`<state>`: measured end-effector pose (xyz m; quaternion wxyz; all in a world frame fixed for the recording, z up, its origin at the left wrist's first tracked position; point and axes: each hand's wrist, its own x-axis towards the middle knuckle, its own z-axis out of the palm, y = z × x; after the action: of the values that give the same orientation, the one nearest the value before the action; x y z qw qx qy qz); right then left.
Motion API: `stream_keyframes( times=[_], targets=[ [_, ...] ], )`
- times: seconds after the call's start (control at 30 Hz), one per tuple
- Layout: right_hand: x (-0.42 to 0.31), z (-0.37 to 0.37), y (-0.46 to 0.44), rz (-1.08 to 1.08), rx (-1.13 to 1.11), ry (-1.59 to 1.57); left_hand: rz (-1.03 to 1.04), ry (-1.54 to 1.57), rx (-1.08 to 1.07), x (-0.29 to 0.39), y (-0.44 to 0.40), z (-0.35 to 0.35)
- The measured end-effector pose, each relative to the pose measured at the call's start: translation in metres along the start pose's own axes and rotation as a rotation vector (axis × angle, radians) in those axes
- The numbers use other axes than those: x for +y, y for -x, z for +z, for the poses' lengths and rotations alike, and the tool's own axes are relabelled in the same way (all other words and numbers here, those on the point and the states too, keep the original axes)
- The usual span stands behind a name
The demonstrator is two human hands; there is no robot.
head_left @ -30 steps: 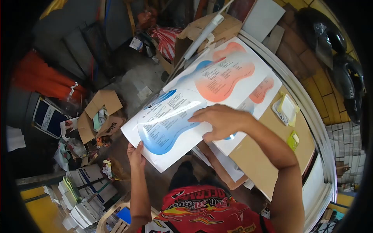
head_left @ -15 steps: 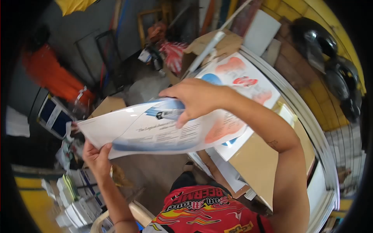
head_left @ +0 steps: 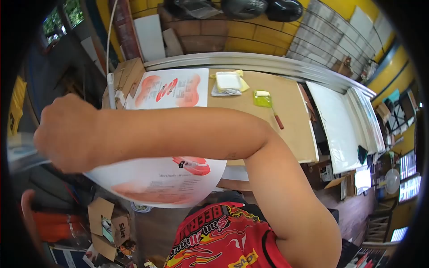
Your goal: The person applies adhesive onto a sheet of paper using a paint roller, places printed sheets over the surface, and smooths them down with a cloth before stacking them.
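Observation:
My right hand point(head_left: 67, 134) is a closed fist at the far left, with the forearm stretched across the view. It grips a large printed sheet point(head_left: 174, 185), whose red and white part hangs curved below the forearm; the grip itself is partly hidden. At the left edge, a blurred skin-toned shape looks like part of my left hand point(head_left: 28, 205), its fingers not readable. Beyond my forearm, another printed sheet point(head_left: 183, 82) with red shapes lies flat on the brown board-topped table point(head_left: 237, 107).
On the board are a white square container point(head_left: 229, 81) and a small roller point(head_left: 262, 94) with a dark red handle. White panels point(head_left: 342, 129) lie at the right. Long metal profiles point(head_left: 254, 62) run behind the table. An opened cardboard box point(head_left: 102, 223) stands on the floor.
The view has turned right toward the table. My right hand has swung out to the far left with the sheet. My left hand has moved to the view's edge.

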<state>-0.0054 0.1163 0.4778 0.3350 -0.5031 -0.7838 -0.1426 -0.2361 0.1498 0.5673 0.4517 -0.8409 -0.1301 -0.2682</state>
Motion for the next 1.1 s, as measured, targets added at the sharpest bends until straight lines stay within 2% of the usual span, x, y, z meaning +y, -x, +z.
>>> stream_keyframes(
  times=[0.07,0.17,0.27,0.37,0.47,0.57,0.67,0.73,0.87,0.97,1.0,1.07,1.1],
  targets=[
    [-0.023,-0.022,0.019,0.0,0.03,0.068,0.151,0.019,-0.364,0.022,-0.04,-0.023],
    [-0.036,-0.063,0.059,0.13,-0.097,0.125,0.217,0.066,-0.457,0.034,-0.056,-0.041],
    [-0.046,-0.091,0.125,0.316,0.055,-0.054,0.273,0.271,-0.232,0.047,-0.07,-0.067],
    [-0.068,-0.104,0.2,0.331,0.259,0.02,0.495,0.253,-0.248,0.065,-0.09,-0.1],
    [-0.095,-0.125,0.267,0.413,0.356,-0.002,0.474,0.492,-0.197,0.083,-0.098,-0.12],
    [-0.126,-0.156,0.328,0.513,0.362,0.039,0.483,0.418,-0.329,0.109,-0.109,-0.161],
    [-0.161,-0.184,0.394,0.648,0.343,0.011,0.576,0.333,-0.323,0.139,-0.12,-0.205],
    [-0.186,-0.207,0.436,0.887,0.277,-0.064,0.441,0.389,-0.398,0.142,-0.121,-0.215],
    [-0.227,-0.235,0.515,1.012,0.271,0.017,0.033,0.426,-0.684,0.147,-0.128,-0.237],
    [-0.254,-0.249,0.572,1.138,0.152,0.094,0.33,0.533,-0.473,0.102,-0.125,-0.201],
    [-0.261,-0.248,0.594,1.177,0.133,0.117,0.409,0.474,-0.467,0.093,-0.126,-0.19],
    [-0.276,-0.246,0.638,1.117,0.228,0.228,0.554,0.354,-0.458,0.069,-0.126,-0.163],
    [-0.284,-0.25,0.654,1.227,0.344,0.229,0.325,0.609,-0.312,0.058,-0.113,-0.127]
  ],
)
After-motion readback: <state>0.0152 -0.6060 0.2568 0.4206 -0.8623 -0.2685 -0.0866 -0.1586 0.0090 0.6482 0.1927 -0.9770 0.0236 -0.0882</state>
